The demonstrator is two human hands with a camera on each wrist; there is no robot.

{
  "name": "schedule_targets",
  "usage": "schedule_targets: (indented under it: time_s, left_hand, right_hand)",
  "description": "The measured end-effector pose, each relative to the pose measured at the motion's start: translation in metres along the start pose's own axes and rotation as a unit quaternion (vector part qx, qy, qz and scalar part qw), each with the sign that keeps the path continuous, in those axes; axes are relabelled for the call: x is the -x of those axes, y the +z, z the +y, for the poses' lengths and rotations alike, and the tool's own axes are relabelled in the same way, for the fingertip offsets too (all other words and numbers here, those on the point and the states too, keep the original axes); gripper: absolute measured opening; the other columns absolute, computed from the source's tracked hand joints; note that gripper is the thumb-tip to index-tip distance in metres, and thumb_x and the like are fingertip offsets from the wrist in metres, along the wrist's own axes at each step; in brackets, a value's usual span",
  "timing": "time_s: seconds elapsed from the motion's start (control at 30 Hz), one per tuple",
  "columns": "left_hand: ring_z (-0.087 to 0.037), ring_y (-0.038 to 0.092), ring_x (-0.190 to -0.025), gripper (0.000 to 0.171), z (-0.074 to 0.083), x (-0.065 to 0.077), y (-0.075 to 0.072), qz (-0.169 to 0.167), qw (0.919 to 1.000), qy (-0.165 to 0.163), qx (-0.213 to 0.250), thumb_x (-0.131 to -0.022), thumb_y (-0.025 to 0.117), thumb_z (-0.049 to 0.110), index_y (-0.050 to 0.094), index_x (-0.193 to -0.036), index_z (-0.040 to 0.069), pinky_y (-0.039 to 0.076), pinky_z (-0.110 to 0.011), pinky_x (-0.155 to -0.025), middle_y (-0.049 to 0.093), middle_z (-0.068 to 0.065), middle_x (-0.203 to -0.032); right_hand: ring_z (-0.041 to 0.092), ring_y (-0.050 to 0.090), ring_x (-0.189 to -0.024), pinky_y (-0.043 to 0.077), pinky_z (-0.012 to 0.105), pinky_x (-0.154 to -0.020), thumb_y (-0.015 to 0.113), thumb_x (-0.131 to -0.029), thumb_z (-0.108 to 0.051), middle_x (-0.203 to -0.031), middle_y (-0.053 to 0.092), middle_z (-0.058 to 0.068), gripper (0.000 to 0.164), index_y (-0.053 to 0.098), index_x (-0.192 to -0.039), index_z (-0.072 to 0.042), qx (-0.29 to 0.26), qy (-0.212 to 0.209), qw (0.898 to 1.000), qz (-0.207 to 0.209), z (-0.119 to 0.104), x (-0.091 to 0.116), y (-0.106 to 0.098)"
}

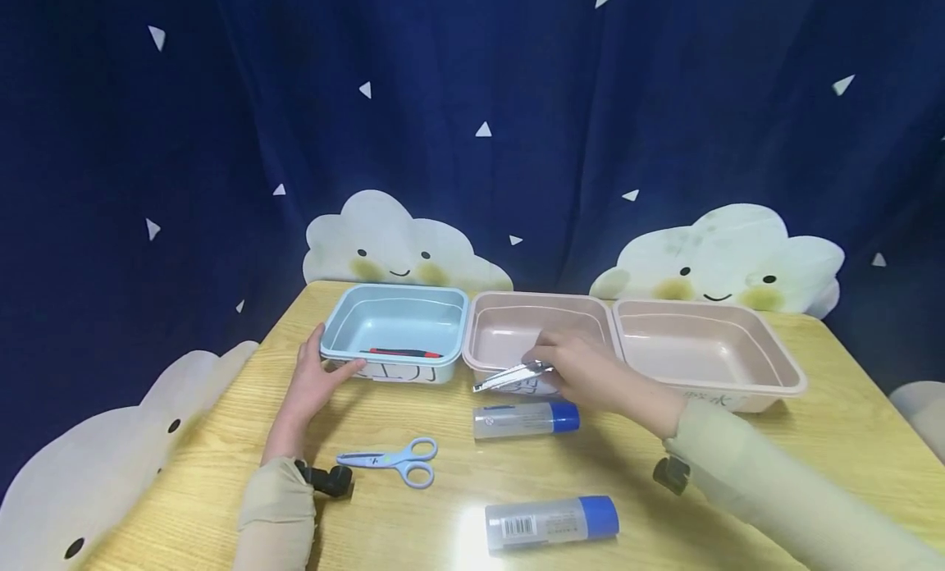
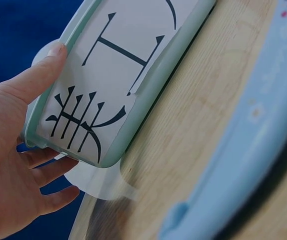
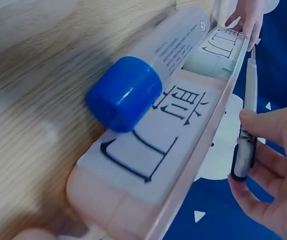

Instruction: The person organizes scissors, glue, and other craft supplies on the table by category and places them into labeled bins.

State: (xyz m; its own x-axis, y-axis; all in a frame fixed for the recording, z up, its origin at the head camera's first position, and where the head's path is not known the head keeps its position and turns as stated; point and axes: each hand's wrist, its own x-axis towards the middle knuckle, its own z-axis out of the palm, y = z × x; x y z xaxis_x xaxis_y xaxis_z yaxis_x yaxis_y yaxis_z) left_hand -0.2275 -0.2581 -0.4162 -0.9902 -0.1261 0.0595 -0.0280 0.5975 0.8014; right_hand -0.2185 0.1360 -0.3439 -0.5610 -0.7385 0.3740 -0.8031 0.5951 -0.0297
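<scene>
My left hand (image 1: 313, 384) rests on the near-left corner of the light blue bin (image 1: 399, 290), thumb along its front rim and fingers down its side. In the left wrist view, dark characters mark the bin's white label (image 2: 96, 90). A slim red-and-black tool (image 1: 406, 353) lies inside that bin. My right hand (image 1: 579, 366) pinches a white-and-black utility knife (image 3: 247, 120) between thumb and fingers, over the front rim of the middle pink bin (image 1: 542, 295). Its tip points left toward the blue bin. Just below it, a clear glue bottle (image 1: 513, 421) with a blue cap lies sideways.
Another pink bin (image 1: 793, 374) stands at the right end of the row. Light blue scissors (image 1: 391, 459) lie near my left wrist. A second blue-capped glue bottle (image 1: 542, 523) lies at the front of the wooden table (image 1: 413, 530). Behind hangs a dark blue curtain (image 1: 443, 79).
</scene>
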Motion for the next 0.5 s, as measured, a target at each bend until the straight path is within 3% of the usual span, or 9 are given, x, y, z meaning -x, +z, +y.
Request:
schedule_targets:
  time_s: [0.2, 0.5]
  left_hand:
    - [-0.039, 0.020, -0.132, 0.108, 0.002, 0.000, -0.001, -0.003, 1.0000, -0.002, 0.000, -0.075, 0.069, 0.047, -0.003, -0.147, 0.011, 0.019, -0.055, -0.107, 0.013, -0.023, -0.145]
    - [-0.039, 0.020, -0.132, 0.107, -0.001, -0.002, 0.002, -0.002, 1.0000, 0.004, 0.000, -0.076, 0.069, 0.046, -0.003, -0.147, 0.011, 0.019, -0.055, -0.107, 0.012, -0.023, -0.146]
  right_hand:
    - [0.011, 0.054, -0.074, 0.048, 0.026, -0.066, 0.071, -0.076, -0.009, -0.084, 0.060, -0.002, 0.021, 0.070, -0.097, -0.013, -0.007, 0.037, 0.999, 0.009, -0.004, -0.022, 0.012]
    - [0.020, 0.061, -0.090, 0.050, 0.034, -0.082, 0.069, -0.078, -0.010, -0.096, 0.065, 0.005, 0.022, 0.069, -0.100, -0.008, -0.043, 0.073, 0.996, 0.024, -0.010, -0.052, 0.029]
